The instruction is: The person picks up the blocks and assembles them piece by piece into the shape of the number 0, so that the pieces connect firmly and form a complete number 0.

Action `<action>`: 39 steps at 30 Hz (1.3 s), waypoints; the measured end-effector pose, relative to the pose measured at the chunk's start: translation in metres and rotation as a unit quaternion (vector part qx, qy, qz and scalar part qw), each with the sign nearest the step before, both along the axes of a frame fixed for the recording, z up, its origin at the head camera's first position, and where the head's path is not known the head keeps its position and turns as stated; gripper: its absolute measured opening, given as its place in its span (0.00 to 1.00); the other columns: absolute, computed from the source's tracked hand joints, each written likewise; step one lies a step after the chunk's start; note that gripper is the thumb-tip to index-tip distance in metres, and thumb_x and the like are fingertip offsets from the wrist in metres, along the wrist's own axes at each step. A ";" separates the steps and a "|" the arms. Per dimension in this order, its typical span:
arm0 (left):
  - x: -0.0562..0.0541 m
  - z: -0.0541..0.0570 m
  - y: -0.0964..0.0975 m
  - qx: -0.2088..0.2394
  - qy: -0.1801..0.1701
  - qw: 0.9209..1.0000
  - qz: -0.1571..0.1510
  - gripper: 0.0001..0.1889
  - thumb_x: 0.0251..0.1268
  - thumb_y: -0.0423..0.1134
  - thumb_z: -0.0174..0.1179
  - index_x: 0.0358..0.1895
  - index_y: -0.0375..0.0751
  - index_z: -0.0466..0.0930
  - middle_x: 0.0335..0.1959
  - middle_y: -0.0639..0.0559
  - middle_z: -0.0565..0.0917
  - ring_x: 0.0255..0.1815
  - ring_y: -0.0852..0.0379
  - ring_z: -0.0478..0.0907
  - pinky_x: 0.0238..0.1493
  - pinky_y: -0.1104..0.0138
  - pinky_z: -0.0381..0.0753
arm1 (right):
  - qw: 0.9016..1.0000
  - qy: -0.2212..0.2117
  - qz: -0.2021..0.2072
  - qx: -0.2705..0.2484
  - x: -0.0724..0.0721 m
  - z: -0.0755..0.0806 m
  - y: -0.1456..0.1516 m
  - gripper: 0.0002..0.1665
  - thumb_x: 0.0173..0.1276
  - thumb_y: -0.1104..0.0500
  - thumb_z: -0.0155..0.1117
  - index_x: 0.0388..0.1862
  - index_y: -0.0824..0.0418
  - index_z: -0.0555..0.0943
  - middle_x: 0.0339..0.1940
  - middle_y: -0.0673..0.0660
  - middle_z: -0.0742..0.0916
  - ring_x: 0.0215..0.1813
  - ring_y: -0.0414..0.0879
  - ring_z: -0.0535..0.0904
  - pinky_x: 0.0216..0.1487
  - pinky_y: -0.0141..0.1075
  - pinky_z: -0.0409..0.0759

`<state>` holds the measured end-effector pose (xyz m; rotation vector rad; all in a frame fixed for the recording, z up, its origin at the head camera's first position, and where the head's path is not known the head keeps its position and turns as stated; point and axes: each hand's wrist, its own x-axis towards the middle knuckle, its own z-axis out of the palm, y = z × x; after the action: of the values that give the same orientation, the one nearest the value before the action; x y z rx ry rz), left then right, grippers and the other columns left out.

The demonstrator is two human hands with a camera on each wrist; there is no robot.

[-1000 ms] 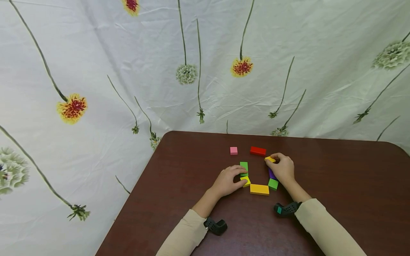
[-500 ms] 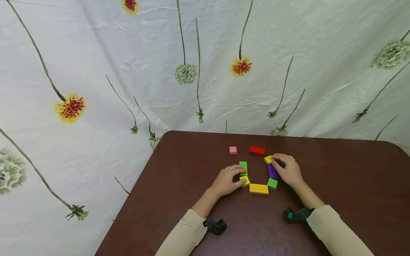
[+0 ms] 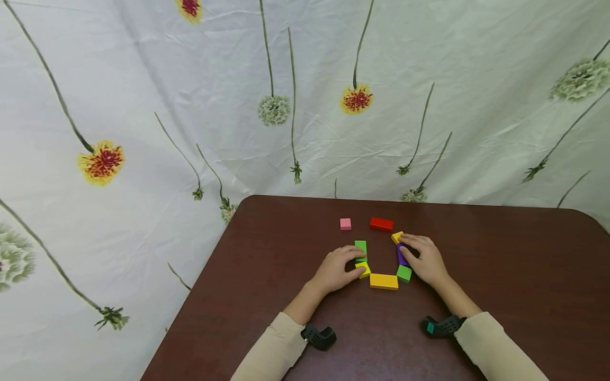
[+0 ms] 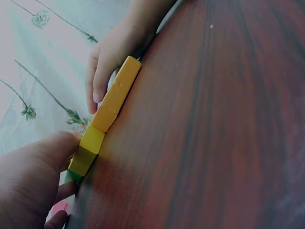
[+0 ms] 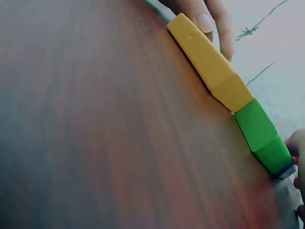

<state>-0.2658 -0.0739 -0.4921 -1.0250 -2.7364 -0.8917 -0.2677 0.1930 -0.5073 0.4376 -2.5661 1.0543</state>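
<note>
Coloured blocks form an open ring on the brown table (image 3: 500, 275). My left hand (image 3: 335, 271) curls at the ring's left side, thumb and fingers pinching a small yellow block (image 3: 365, 269) (image 4: 93, 139) just below a green block (image 3: 361, 248). A long yellow block (image 3: 384, 281) (image 4: 116, 93) (image 5: 200, 47) lies at the near side, with a green cube (image 3: 404, 273) (image 5: 262, 136) at its right end. My right hand (image 3: 425, 259) (image 4: 109, 52) curls its fingers on the purple block (image 3: 401, 255). The index tip lies by another small yellow block (image 3: 396, 237).
A red block (image 3: 382, 224) and a pink cube (image 3: 345, 224) lie apart, just beyond the ring. A flower-print cloth (image 3: 305, 106) hangs behind the table and past its left edge. Bare tabletop lies to the right and near me.
My right hand let go of the far small yellow block and drew back toward me onto the purple block. The left hand stayed where it was.
</note>
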 end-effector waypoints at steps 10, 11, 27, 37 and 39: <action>0.000 0.002 0.000 -0.010 -0.003 1.000 0.001 0.18 0.68 0.46 0.61 0.58 0.46 0.81 0.59 0.51 0.78 0.61 0.51 0.73 0.60 0.52 0.70 | 1.000 0.000 -0.003 0.002 0.002 0.001 0.000 0.19 0.70 0.62 0.61 0.57 0.71 0.80 0.59 0.68 0.80 0.61 0.64 0.70 0.60 0.62 0.65; -0.001 0.002 0.001 -0.009 -0.003 1.000 0.001 0.18 0.68 0.45 0.61 0.58 0.46 0.81 0.59 0.51 0.78 0.61 0.51 0.73 0.60 0.52 0.70 | 1.000 -0.001 -0.003 0.002 0.003 0.001 0.000 0.19 0.70 0.62 0.61 0.57 0.71 0.80 0.59 0.68 0.80 0.61 0.64 0.70 0.60 0.62 0.65; -0.051 0.012 -0.011 0.011 0.017 0.998 0.067 0.17 0.67 0.41 0.62 0.56 0.40 0.81 0.57 0.47 0.79 0.58 0.47 0.75 0.60 0.55 0.72 | 0.999 -0.030 -0.010 0.003 0.002 0.000 0.000 0.21 0.72 0.59 0.60 0.59 0.69 0.79 0.61 0.67 0.79 0.62 0.64 0.70 0.63 0.62 0.63; -0.090 0.013 -0.004 0.012 -0.017 0.988 0.154 0.20 0.66 0.41 0.63 0.60 0.39 0.78 0.61 0.45 0.77 0.63 0.43 0.70 0.61 0.53 0.70 | 1.000 -0.023 -0.010 0.002 0.001 0.000 0.001 0.20 0.72 0.60 0.60 0.59 0.69 0.80 0.61 0.66 0.80 0.62 0.64 0.71 0.62 0.62 0.64; -0.093 0.013 -0.002 0.004 -0.025 0.988 0.153 0.21 0.66 0.41 0.63 0.60 0.39 0.78 0.61 0.45 0.77 0.63 0.43 0.70 0.61 0.52 0.71 | 1.000 -0.024 -0.009 0.003 0.001 0.000 0.001 0.20 0.72 0.59 0.60 0.59 0.69 0.80 0.61 0.66 0.80 0.62 0.64 0.71 0.62 0.61 0.64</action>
<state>-0.3593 -0.0761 -0.4787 -0.5628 -2.8201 -0.8863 -0.2665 0.1935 -0.5070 0.3944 -2.6107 1.0619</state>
